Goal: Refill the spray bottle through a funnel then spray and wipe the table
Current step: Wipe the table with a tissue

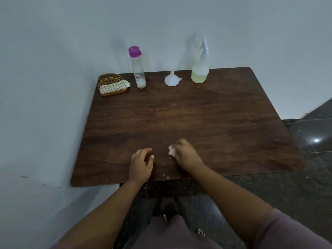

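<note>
A clear spray bottle [199, 69] with pale yellow liquid in its base stands at the back right of the dark wooden table [224, 123]. A white funnel [172, 79] sits mouth-down to its left. Further left stands a tall clear bottle [138, 69] with a purple cap. Near the table's front edge my right hand [186, 155] grips a crumpled white tissue [171, 151] against the tabletop. My left hand [141, 163] hovers beside it with loosely curled fingers, holding nothing. Small white tissue bits [165, 174] lie between my hands.
A gold wire holder [111, 85] with white tissues stands at the back left corner. The table stands against a pale wall at its back and left. Dark glossy floor lies to the right and in front, where my bare feet show.
</note>
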Available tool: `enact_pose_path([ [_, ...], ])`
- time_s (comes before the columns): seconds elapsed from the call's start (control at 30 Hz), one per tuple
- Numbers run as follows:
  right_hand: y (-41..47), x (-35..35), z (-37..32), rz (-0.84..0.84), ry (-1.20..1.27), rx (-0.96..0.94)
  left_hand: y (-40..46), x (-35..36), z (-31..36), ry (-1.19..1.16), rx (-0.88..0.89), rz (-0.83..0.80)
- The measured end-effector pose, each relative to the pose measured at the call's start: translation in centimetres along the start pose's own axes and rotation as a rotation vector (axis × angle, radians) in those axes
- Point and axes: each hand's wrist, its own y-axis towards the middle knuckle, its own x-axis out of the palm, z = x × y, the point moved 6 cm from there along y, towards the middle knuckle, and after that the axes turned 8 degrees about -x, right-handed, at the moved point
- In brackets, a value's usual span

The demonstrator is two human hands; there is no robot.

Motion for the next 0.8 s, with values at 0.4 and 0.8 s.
enact_pose_path([
  [0.4,2.5,0.3,1.0,-0.082,-0.154,0.071,-0.4,-1.2,-2.3,-0.001,-0.032,0.047],
  [0.8,-9.8,4.8,-2.7,-0.269,-0.078,-0.278,-3.4,2.6,0.7,0.073,0.029,-0.028],
])
